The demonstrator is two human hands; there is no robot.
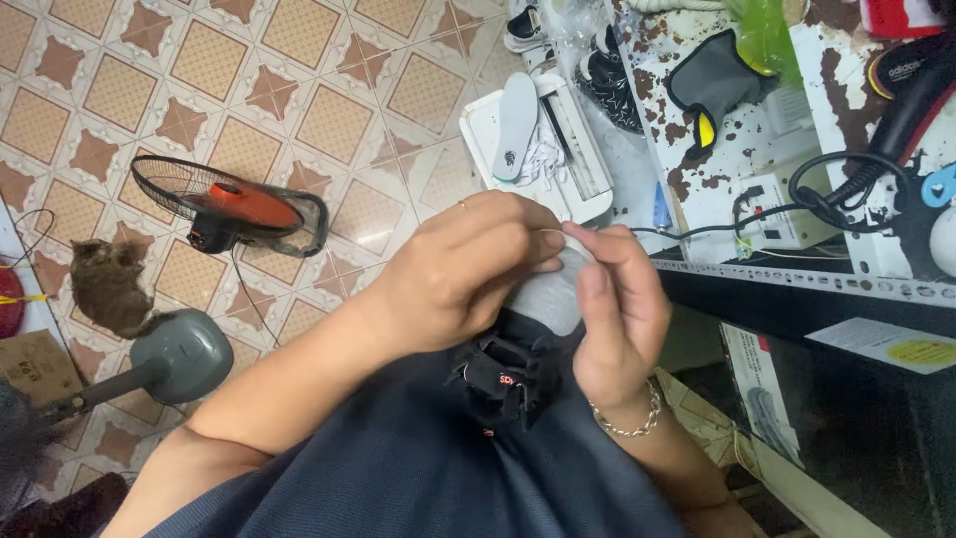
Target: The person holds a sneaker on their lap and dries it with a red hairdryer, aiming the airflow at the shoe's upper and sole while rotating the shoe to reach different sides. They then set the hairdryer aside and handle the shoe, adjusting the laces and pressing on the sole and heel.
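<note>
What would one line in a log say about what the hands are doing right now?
left hand: pinching thin thread | right hand: fingertips meeting left | held: grey-and-black shoe on lap | nearby: fan, cat

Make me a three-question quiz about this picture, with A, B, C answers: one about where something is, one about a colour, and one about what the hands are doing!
1. Where is the cat?
A. On the tiled floor beside the fan
B. On the workbench
C. In the person's lap

2. What colour is the middle of the fan?
A. Blue
B. Orange-red
C. Yellow

3. What are the two hands doing?
A. Resting flat on the bench
B. Pinching something small over a grey and black shoe
C. Holding the white insole

Answers:
1. A: the cat sits on the floor tiles just left of the fan.
2. B: the fan's hub is orange-red inside a black cage.
3. B: the left hand and right hand meet fingertip to fingertip above the shoe in the lap; the white insole lies apart in a white tray.
</note>
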